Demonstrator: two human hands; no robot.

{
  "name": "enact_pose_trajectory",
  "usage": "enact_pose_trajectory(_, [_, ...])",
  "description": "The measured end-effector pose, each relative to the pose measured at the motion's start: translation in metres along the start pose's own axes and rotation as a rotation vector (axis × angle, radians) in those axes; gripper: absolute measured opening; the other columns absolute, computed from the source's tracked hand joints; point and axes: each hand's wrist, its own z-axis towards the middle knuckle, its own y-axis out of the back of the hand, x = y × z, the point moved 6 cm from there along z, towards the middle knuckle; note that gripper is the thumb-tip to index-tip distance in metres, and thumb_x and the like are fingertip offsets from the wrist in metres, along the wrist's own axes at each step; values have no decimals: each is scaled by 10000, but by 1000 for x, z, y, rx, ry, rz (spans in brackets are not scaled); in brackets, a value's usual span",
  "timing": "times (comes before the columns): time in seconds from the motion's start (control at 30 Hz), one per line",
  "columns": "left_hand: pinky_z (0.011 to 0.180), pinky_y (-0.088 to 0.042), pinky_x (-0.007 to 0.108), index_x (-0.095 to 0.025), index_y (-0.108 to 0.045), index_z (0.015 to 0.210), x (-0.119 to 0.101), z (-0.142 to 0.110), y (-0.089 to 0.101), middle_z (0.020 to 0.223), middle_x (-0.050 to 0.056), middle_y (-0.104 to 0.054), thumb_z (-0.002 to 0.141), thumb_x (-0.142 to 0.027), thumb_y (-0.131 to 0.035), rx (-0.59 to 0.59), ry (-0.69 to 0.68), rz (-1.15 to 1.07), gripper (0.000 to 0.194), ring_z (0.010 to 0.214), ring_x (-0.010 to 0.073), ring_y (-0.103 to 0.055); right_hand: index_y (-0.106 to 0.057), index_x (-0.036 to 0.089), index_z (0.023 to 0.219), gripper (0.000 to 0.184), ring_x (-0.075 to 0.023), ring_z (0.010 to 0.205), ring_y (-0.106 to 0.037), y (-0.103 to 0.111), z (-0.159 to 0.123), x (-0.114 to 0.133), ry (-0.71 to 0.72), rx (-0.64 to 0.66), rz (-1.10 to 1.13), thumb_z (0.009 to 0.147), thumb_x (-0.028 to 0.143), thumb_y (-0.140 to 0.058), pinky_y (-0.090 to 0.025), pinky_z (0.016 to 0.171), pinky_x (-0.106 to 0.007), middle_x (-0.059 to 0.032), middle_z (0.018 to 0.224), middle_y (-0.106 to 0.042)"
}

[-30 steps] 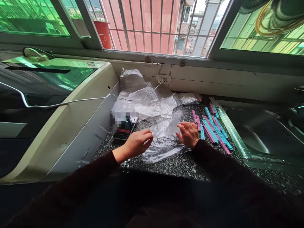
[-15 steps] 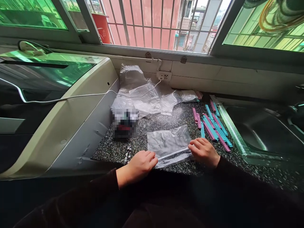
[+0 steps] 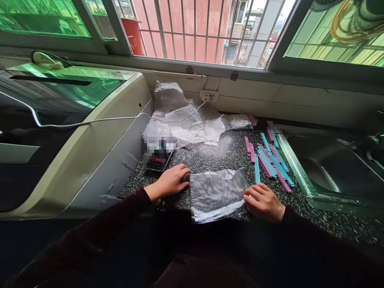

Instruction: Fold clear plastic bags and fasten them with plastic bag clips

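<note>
A clear plastic bag lies flat on the speckled dark countertop, its front edge near the counter's front. My right hand has its fingers curled on the bag's right edge, pinching it. Beside the bag's upper left corner is my left hand, open, with thumb and fingers parted and nothing between them. Pink and blue plastic sealing clips lie in a loose heap beyond my right hand. Several small white beads seen earlier by the left wrist are now mostly hidden.
More clear plastic bags are piled against the back wall. A phone, partly blurred out, lies left of centre. The washing machine bounds the left side, with a white cable across it. A metal sink is at right.
My left hand has let go of the bag's left edge and moved up and left. The bag's front strip now lies flatter and nearer me. My right hand stays on the right edge.
</note>
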Motion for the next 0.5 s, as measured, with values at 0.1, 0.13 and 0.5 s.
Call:
enact_pose_trajectory(0.1, [730, -472, 294, -171, -580, 945, -1, 6, -5, 910, 61, -586, 755, -243, -561, 29, 12, -73, 204, 826, 186, -584, -619, 212, 861, 181, -186, 727, -566, 12, -7, -17, -18, -70, 129, 809, 328, -491, -417, 687, -355, -61, 774, -656])
enact_pose_trajectory(0.13, [725, -472, 289, -171, -583, 930, -1, 7, -5, 899, 56, -586, 763, -247, -551, 24, 20, -104, 186, 810, 177, -583, -619, 216, 892, 211, -197, 748, -578, 16, -8, -30, -72, -107, 164, 816, 352, -477, -430, 693, -363, -68, 789, -662])
enact_pose_trajectory(0.5, [636, -447, 239, -164, -609, 804, -1, 19, -12, 775, 26, -586, 774, -229, -540, -27, 65, -233, 99, 681, 135, -559, -660, 195, 907, 237, -218, 849, -560, -41, 42, -126, -432, 293, 401, 672, 220, -648, -456, 769, -353, -63, 864, -652])
